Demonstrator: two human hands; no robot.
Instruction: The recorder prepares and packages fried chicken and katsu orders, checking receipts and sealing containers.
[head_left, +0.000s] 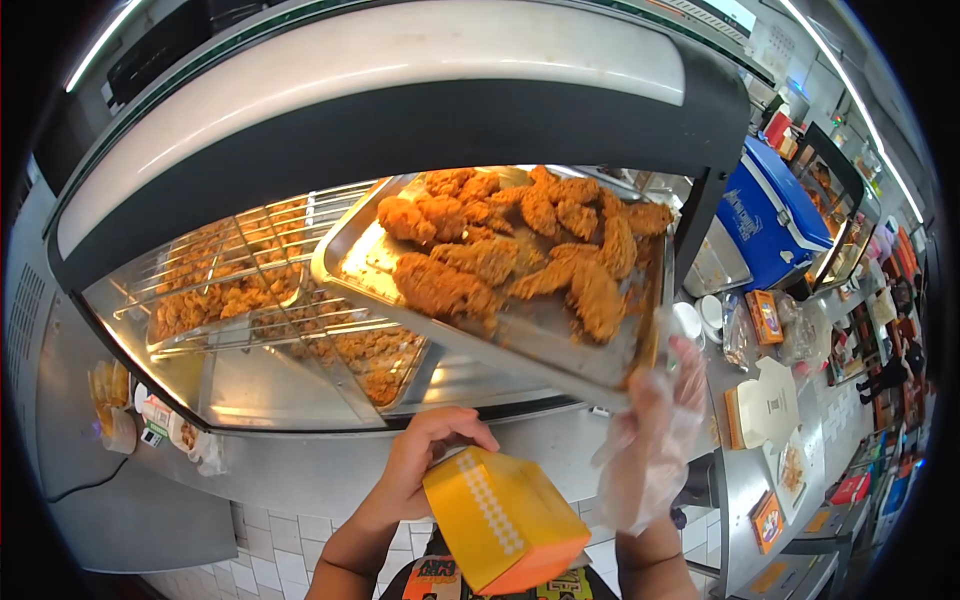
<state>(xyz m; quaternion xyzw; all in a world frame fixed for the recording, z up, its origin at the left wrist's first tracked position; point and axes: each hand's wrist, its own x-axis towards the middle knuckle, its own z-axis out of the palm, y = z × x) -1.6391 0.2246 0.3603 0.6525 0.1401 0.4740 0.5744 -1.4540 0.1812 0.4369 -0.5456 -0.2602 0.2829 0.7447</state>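
My left hand (424, 461), bare, grips the top edge of a yellow and orange cardboard food box (502, 517) in front of my body. My right hand (656, 427) wears a clear plastic glove, slightly blurred, and is at the near right corner of a metal tray (450, 334); its fingers look bent at the tray's rim, though the exact hold is unclear. Pieces of fried chicken (487, 259) lie on this tray, which sits tilted in the opening of a heated display cabinet (420, 112).
Wire racks (277, 247) and another tray of fried food (225, 289) are inside the cabinet at left. A blue cooler (772, 202), an open carton (772, 401), small orange boxes (765, 316) and white lids (686, 319) stand on the right. Tiled floor (277, 551) shows below.
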